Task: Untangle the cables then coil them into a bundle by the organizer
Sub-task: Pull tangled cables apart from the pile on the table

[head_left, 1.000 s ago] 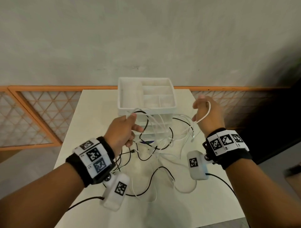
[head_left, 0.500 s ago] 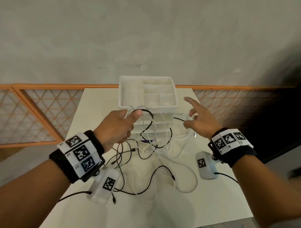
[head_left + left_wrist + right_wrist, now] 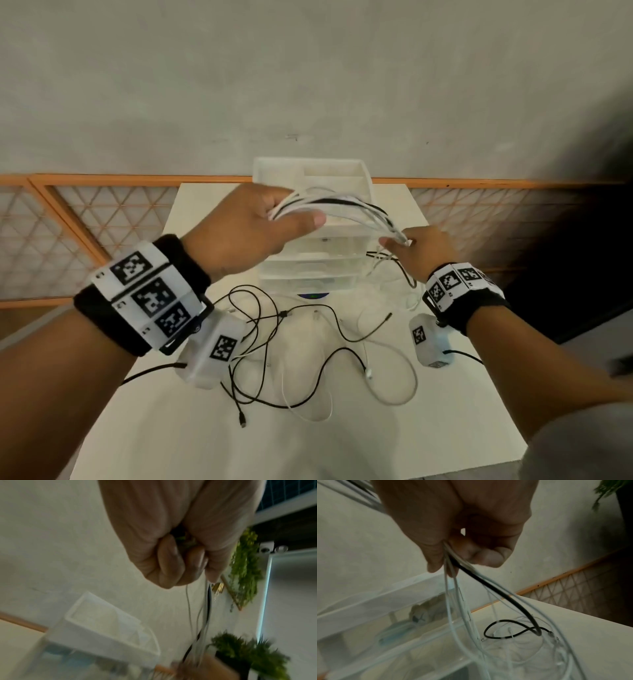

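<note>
A bunch of white and black cables [image 3: 339,205] stretches in the air between my two hands, in front of the white drawer organizer [image 3: 315,253]. My left hand [image 3: 274,219] grips one end of the bunch, its fingers [image 3: 169,563] curled round the strands. My right hand [image 3: 407,241] pinches the other end, where the cables [image 3: 467,582] fan downward from its fingers [image 3: 488,557]. More black and white cable [image 3: 274,346] lies in loose loops on the white table [image 3: 171,428] below.
The organizer has an open tray [image 3: 335,171] on top and clear drawers beneath. An orange lattice rail [image 3: 85,222] runs behind the table along a plain wall. Green plants [image 3: 245,574] show in the left wrist view.
My left hand has lifted up and back with the cable bunch. My right hand, open a moment ago, has closed on the bunch's other end, drawing it out level.
</note>
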{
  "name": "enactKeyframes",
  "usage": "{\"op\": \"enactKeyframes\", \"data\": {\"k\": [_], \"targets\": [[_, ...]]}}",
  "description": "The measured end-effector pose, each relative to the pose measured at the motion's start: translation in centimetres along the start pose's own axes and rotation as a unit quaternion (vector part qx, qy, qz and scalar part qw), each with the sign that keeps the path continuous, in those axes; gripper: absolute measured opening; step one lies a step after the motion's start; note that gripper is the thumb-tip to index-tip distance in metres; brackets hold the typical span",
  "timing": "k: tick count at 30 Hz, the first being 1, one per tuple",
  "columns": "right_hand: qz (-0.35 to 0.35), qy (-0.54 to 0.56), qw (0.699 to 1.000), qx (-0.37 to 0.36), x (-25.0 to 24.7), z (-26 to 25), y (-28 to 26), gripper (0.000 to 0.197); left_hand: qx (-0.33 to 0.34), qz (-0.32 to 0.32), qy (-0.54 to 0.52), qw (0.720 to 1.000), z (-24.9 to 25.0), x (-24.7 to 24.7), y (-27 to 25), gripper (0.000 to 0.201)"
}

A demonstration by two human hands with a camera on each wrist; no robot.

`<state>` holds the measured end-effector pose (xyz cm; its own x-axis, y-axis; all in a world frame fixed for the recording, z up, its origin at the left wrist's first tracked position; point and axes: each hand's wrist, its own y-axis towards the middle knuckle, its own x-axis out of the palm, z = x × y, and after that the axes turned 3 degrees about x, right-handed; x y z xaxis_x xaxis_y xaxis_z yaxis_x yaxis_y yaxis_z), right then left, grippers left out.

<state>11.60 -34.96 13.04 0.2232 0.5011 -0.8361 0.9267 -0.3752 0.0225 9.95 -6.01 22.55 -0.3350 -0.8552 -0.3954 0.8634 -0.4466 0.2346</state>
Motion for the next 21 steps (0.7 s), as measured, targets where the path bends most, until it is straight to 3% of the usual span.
{"op": "enactKeyframes", "data": {"k": [3,5,7,9,13,16,18,21], "targets": [[0.079,0.103,0.991,-0.03,-0.9,-0.3,0.7,0.025,-0.092,-0.009,0.166,0.982,-3.4,0.2,-0.2,0.055],[0.136,0.131,0.981,-0.05,-1.6,-0.2,1.0,0.008,-0.175,-0.016,0.225,0.958,-5.5,0.2,-0.5,0.061],[0.174,0.07,0.98,-0.07,-1.3,1.1,1.6,0.015,-0.229,-0.034,0.244,0.942,-6.9,0.3,-1.1,0.056],[0.151,-0.013,0.988,-0.043,-0.1,3.2,1.9,0.015,-0.254,-0.053,0.212,0.942,-7.8,0.6,-1.7,0.052],[0.044,0.009,0.999,-0.003,2.5,5.4,0.6,0.016,-0.255,-0.07,0.243,0.933,-9.3,1.0,-2.0,0.057],[0.071,0.033,0.997,0.01,1.7,4.0,0.9,0.017,-0.236,-0.04,0.291,0.926,-9.7,1.0,-1.6,0.06],[0.07,0.017,0.997,0.023,0.2,2.5,1.8,0.013,-0.21,0.004,0.293,0.933,-9.5,0.9,-1.3,0.061],[0.027,-0.011,0.998,0.062,-0.7,1.3,3.4,0.009,-0.183,0.131,0.205,0.953,-9.4,1.0,-0.3,0.059]]}}
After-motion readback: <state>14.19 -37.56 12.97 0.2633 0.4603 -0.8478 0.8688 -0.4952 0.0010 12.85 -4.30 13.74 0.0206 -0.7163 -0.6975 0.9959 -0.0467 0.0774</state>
